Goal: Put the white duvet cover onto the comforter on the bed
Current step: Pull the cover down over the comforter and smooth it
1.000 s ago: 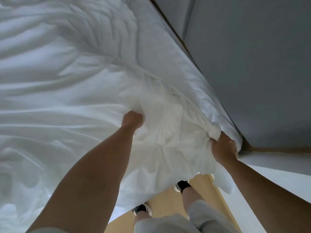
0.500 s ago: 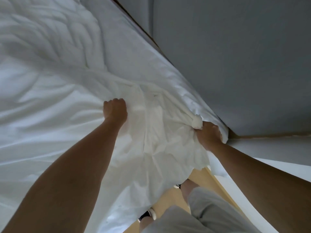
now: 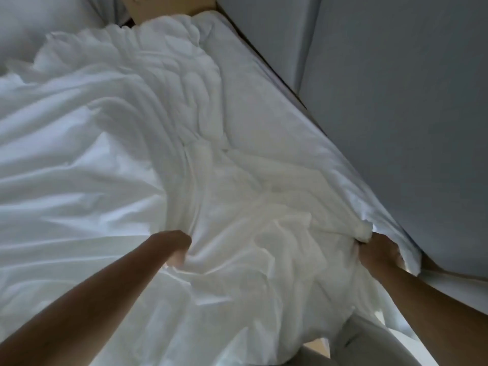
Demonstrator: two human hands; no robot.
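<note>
Two fists: left hand point(image 3: 177, 247) grips a gathered fold of the white duvet cover point(image 3: 87, 165), right hand point(image 3: 378, 253) clamps its bunched corner. Cover lies rumpled across the bed point(image 3: 266, 120); we judge the wide grip tensions it for shaking over the comforter point(image 3: 182, 75).

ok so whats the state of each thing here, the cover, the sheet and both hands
duvet cover, wrinkled, lying spread out, near edge bunched up and held
left hand, fist gripping a fold of the cover
right hand, gripping the cover's bunched corner
bed sheet, smooth, bare in a strip on the right
</note>
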